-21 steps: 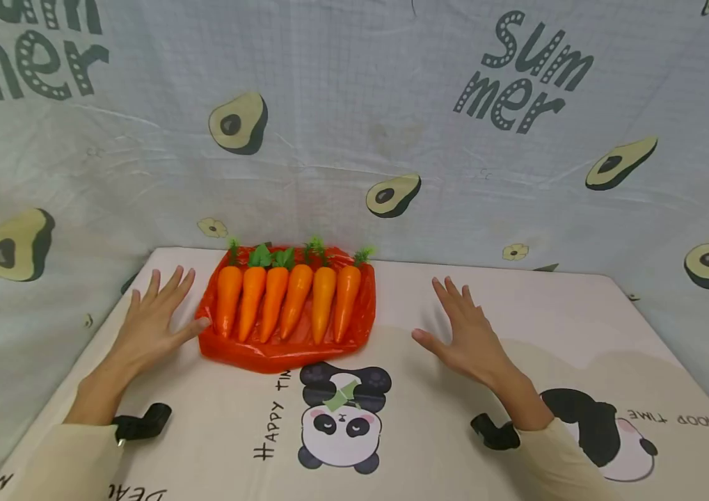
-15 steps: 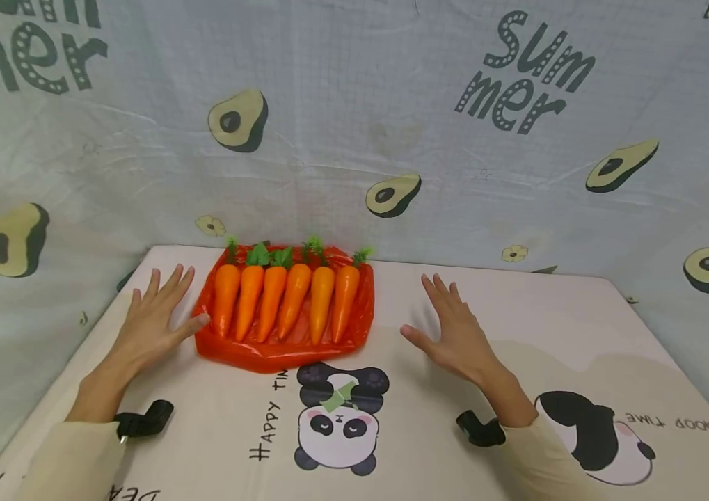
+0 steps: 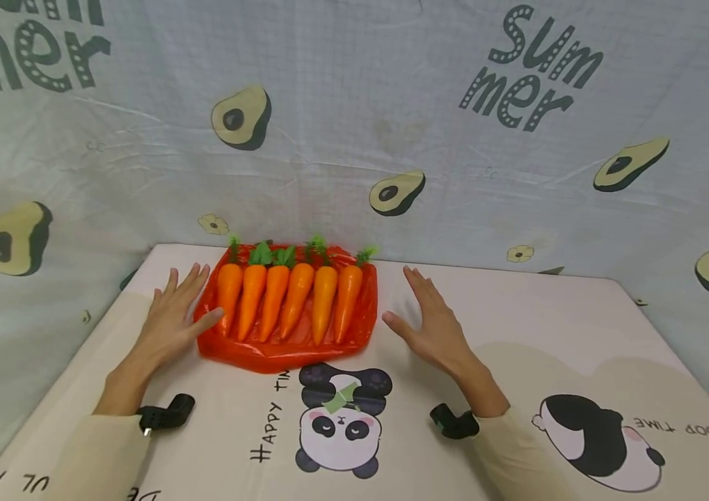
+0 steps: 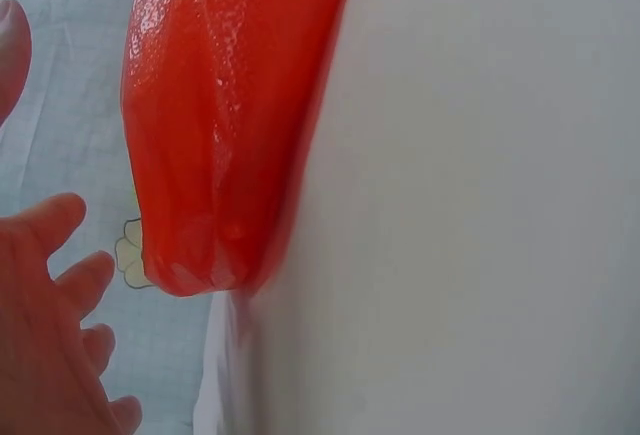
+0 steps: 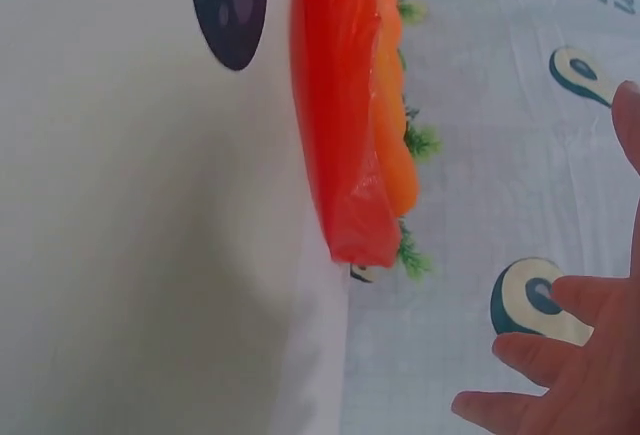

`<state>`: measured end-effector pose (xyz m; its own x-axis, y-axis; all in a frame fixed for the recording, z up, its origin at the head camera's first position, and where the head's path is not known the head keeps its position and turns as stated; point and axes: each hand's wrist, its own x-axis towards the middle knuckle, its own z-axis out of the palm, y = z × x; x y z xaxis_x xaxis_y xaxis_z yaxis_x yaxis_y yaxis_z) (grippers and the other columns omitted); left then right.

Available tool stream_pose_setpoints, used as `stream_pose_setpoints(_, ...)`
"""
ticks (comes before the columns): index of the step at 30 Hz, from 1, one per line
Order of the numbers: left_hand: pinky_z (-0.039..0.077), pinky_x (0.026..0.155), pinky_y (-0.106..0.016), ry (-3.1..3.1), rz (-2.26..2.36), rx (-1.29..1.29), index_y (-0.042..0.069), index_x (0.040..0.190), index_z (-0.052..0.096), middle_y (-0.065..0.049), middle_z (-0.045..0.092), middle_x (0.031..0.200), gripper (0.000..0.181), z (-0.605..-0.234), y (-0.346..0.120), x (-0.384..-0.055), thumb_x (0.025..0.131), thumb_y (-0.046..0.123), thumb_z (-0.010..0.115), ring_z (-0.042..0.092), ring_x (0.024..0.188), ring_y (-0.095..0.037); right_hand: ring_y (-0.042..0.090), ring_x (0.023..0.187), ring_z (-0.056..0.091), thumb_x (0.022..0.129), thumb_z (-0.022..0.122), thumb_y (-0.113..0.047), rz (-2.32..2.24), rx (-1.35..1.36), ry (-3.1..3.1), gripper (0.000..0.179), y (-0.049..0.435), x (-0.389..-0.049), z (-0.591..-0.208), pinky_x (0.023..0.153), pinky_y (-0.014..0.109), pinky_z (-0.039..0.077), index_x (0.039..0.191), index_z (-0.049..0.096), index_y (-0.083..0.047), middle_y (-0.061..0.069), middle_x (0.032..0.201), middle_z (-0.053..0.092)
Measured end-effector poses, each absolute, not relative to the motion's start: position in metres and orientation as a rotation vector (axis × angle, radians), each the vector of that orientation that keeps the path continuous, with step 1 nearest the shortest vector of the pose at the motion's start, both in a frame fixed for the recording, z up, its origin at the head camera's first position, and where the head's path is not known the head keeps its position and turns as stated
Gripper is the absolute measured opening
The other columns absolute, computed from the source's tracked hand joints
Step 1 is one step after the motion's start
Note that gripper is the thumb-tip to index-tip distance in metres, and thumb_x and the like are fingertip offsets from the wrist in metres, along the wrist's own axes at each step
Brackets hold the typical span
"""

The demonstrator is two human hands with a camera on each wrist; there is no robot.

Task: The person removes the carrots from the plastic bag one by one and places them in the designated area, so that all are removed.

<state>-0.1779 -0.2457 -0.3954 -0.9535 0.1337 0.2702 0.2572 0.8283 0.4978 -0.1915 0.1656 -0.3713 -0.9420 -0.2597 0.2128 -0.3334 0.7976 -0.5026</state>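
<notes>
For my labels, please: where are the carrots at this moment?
In the head view, the carrots lie in a row left of centre on the red plastic, between the left hand and the right hand.

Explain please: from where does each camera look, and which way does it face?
Head: worn on the head, faces forward and down at six carrots on red plastic; left grip, right grip and sleeves show.
Left wrist: worn there, faces across the tabletop to the red plastic; left grip shows at left.
Right wrist: worn there, faces the red plastic's opposite end and carrots; right grip shows at lower right.
Both wrist views share the red plastic, tabletop and printed cloth.
</notes>
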Motion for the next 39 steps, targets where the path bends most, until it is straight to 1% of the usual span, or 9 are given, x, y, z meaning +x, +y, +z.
stream_pose_setpoints(5, -0.003, 0.104, -0.068, -2.764, -0.853, -0.298, 0.001, 0.150, 0.021, -0.027, 0.016, 0.154, 0.080, -0.397, -0.241, -0.179, 0.092, 0.044, 0.055, -0.003, 0.141, -0.047, 0.030, 0.142, 0.022, 0.088, 0.052, -0.059, 0.932, 0.466, -2.818, 0.082, 0.156, -0.194, -0.373, 0.104, 0.061, 0.026, 0.154, 0.020, -0.023, 0.004, 0.157, 0.023)
stream_pose_setpoints(10, -0.002, 0.106, -0.066, -2.752, -0.916, -0.259, 0.000, 0.149, 0.025, -0.027, 0.019, 0.153, 0.078, -0.403, -0.237, -0.178, 0.091, 0.041, 0.058, 0.000, 0.142, -0.045, 0.030, 0.136, 0.033, 0.087, 0.053, -0.060, 1.062, 0.406, -2.777, 0.077, 0.143, -0.196, -0.375, 0.101, 0.060, 0.032, 0.152, 0.028, -0.026, 0.005, 0.152, 0.034)
stream_pose_setpoints(12, 0.000, 0.107, -0.066, -2.746, -0.941, -0.237, 0.001, 0.149, 0.026, -0.025, 0.020, 0.153, 0.077, -0.405, -0.237, -0.176, 0.091, 0.039, 0.059, 0.001, 0.142, -0.044, 0.029, 0.132, 0.039, 0.087, 0.054, -0.060, 1.116, 0.399, -2.751, 0.076, 0.136, -0.198, -0.376, 0.100, 0.057, 0.036, 0.150, 0.031, -0.025, 0.005, 0.148, 0.040)
stream_pose_setpoints(15, 0.005, 0.104, -0.070, -2.712, -0.980, -0.225, 0.004, 0.149, 0.030, -0.023, 0.022, 0.154, 0.073, -0.408, -0.239, -0.174, 0.091, 0.034, 0.061, 0.005, 0.141, -0.045, 0.027, 0.122, 0.046, 0.087, 0.055, -0.059, 1.194, 0.389, -2.705, 0.074, 0.127, -0.201, -0.380, 0.095, 0.049, 0.043, 0.148, 0.036, -0.023, 0.007, 0.141, 0.049)
stream_pose_setpoints(19, 0.012, 0.099, -0.074, -2.661, -0.999, -0.234, 0.007, 0.147, 0.036, -0.018, 0.028, 0.153, 0.067, -0.412, -0.240, -0.174, 0.090, 0.029, 0.064, 0.016, 0.139, -0.045, 0.024, 0.109, 0.053, 0.088, 0.056, -0.057, 1.263, 0.378, -2.635, 0.067, 0.118, -0.207, -0.385, 0.086, 0.041, 0.049, 0.143, 0.043, -0.020, 0.008, 0.128, 0.058)
stream_pose_setpoints(23, 0.018, 0.096, -0.070, -2.638, -0.987, -0.258, 0.007, 0.144, 0.042, -0.017, 0.033, 0.151, 0.063, -0.416, -0.238, -0.177, 0.089, 0.026, 0.065, 0.024, 0.136, -0.044, 0.021, 0.095, 0.053, 0.089, 0.057, -0.054, 1.309, 0.355, -2.589, 0.060, 0.114, -0.212, -0.390, 0.075, 0.036, 0.049, 0.137, 0.051, -0.018, 0.007, 0.113, 0.063)
stream_pose_setpoints(29, 0.023, 0.094, -0.065, -2.652, -0.924, -0.247, 0.008, 0.142, 0.045, -0.016, 0.034, 0.151, 0.059, -0.424, -0.239, -0.180, 0.090, 0.026, 0.065, 0.026, 0.135, -0.043, 0.021, 0.080, 0.049, 0.089, 0.063, -0.047, 1.331, 0.313, -2.549, 0.050, 0.105, -0.222, -0.401, 0.060, 0.031, 0.044, 0.128, 0.058, -0.017, 0.004, 0.096, 0.064)
stream_pose_setpoints(32, 0.023, 0.094, -0.064, -2.658, -0.896, -0.234, 0.007, 0.141, 0.047, -0.017, 0.034, 0.150, 0.058, -0.425, -0.240, -0.181, 0.089, 0.025, 0.065, 0.026, 0.135, -0.044, 0.021, 0.074, 0.047, 0.089, 0.065, -0.042, 1.321, 0.323, -2.532, 0.044, 0.102, -0.226, -0.407, 0.058, 0.030, 0.041, 0.125, 0.060, -0.016, 0.003, 0.091, 0.065)
stream_pose_setpoints(39, 0.024, 0.093, -0.063, -2.665, -0.835, -0.248, 0.008, 0.136, 0.053, -0.018, 0.030, 0.152, 0.053, -0.427, -0.238, -0.182, 0.089, 0.026, 0.065, 0.026, 0.133, -0.044, 0.020, 0.068, 0.047, 0.090, 0.064, -0.040, 1.298, 0.297, -2.513, 0.039, 0.096, -0.226, -0.413, 0.059, 0.029, 0.043, 0.122, 0.061, -0.017, 0.002, 0.090, 0.065)
